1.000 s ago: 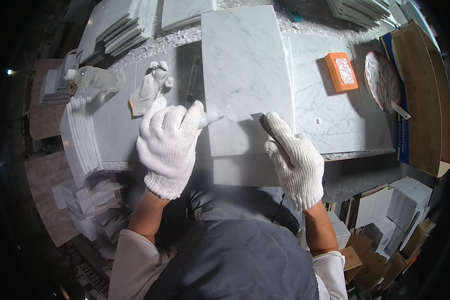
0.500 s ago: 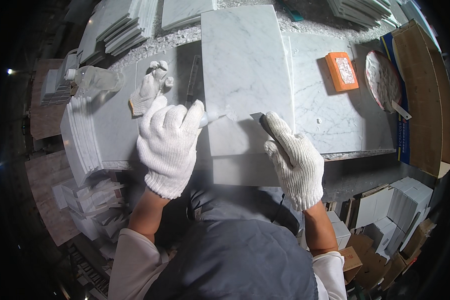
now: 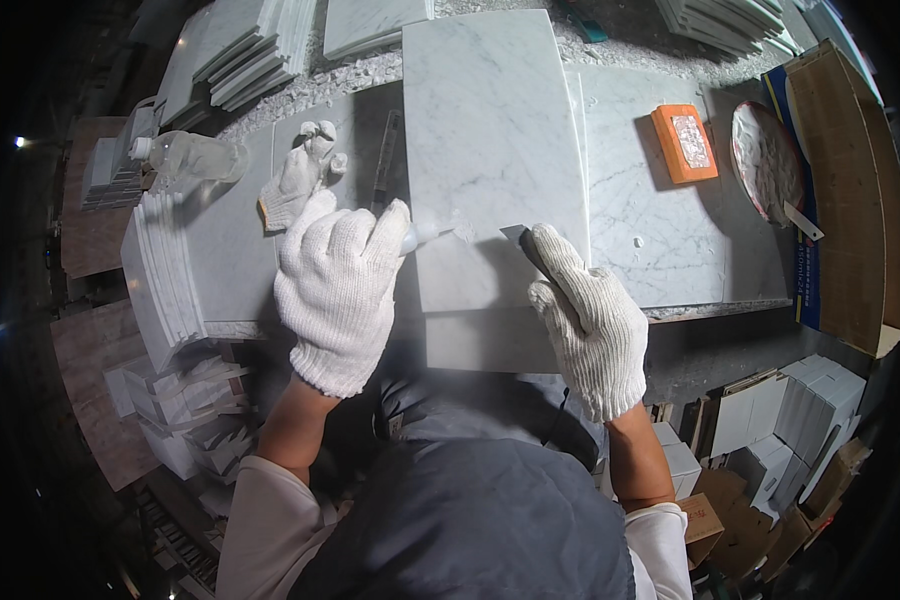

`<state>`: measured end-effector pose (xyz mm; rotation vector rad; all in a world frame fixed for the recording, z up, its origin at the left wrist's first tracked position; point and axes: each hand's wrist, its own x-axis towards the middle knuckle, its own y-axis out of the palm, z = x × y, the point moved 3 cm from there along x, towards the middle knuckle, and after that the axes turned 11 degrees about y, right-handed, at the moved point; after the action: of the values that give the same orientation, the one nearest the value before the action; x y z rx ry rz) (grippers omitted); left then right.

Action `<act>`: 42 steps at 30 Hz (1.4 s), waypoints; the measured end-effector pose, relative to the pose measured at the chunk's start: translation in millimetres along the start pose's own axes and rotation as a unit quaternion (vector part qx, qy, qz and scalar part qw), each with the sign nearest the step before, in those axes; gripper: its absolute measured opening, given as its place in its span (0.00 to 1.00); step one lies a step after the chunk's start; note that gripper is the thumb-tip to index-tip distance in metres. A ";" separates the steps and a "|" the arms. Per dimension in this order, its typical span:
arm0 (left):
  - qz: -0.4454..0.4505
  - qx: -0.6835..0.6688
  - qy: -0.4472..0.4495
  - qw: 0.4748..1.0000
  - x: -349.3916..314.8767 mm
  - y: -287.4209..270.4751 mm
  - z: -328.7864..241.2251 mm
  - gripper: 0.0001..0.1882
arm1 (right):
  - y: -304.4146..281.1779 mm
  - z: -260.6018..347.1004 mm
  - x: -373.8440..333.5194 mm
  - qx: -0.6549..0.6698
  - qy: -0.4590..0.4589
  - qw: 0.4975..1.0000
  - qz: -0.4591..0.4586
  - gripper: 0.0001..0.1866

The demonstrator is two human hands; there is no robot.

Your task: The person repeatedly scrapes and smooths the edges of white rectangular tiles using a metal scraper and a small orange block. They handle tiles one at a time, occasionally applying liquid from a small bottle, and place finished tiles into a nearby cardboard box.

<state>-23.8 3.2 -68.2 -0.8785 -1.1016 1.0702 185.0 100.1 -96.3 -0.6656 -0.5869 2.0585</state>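
Slab: a white marble slab (image 3: pixel 495 150) is laid lengthwise on the surface (image 3: pixel 670 250), its near end overhanging the near edge toward the person.
Left hand: the gloved left hand (image 3: pixel 338 285) is closed around a small tube (image 3: pixel 425 236), whose nozzle is pointed at a pale smear (image 3: pixel 460 228) on the near part of the slab.
Right hand: the gloved right hand (image 3: pixel 590 318) is closed on a scraper (image 3: pixel 518 236), the dark blade being laid on the slab just right of the smear.
Step in hand: filler or glue appears to be squeezed onto a spot on the slab, with the blade held ready beside it; this is judged, not seen.
Next move: the blade would probably have to be drawn flat across the smear with even pressure, while the overhanging slab is kept from tipping.
Left of the slab: a spare glove (image 3: pixel 298 180) and a clear plastic bottle (image 3: pixel 185 155) are lying on the surface; cut marble strips (image 3: pixel 170 280) are stacked at the left edge.
Right of the slab: an orange block (image 3: pixel 684 143) and a round plate (image 3: pixel 765 160) are set well apart from the hands.
Far side: stacked tiles (image 3: pixel 245 55) are seen.
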 end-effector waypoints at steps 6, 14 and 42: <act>-0.016 0.008 0.004 1.000 0.7 0.0 -0.5 0.30 | -0.4 -0.4 -0.4 0.003 0.006 1.000 0.008 0.26; -0.014 0.005 -0.002 1.000 0.6 0.2 -0.4 0.30 | -0.2 -0.2 -0.3 0.014 -0.004 1.000 -0.004 0.26; -0.099 -0.204 -0.158 0.961 -30.1 10.8 21.3 0.28 | -3.3 -1.9 -2.8 0.117 0.005 0.993 0.020 0.27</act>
<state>-49.8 -22.1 -80.7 -0.9106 -1.6830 0.8444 189.5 99.7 -94.9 -0.5540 -0.3220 2.1187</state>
